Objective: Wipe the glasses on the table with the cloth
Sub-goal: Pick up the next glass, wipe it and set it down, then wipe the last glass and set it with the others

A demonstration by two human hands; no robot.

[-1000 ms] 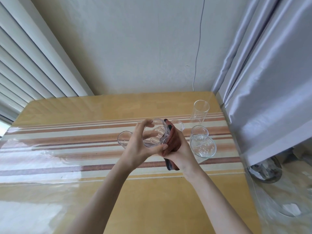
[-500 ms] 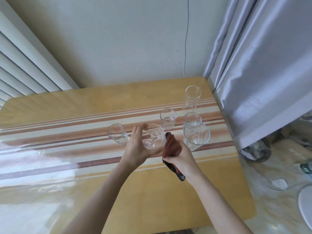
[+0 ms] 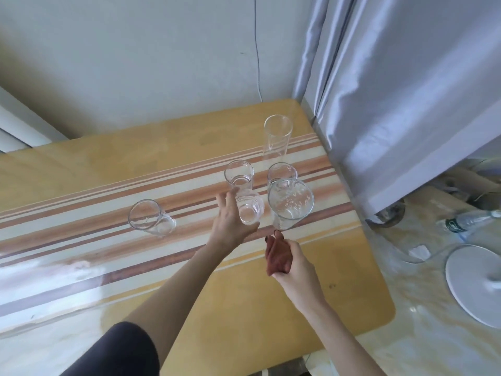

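Striped yellow counter [image 3: 81, 169] against a pale wall, grey curtain [image 3: 406, 104] at right. Since a moment ago the left hand [image 3: 230, 223] has set the short glass [image 3: 250, 210] upright among the others, grip still round it; the right hand [image 3: 292, 256], now apart, clutches the cloth [image 3: 276, 256]

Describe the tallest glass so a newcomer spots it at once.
Start at the grey curtain by the table's far right corner. The tall straight glass stands nearest that corner, behind the others. It alone is a narrow cylinder, rising well above its squat neighbours.
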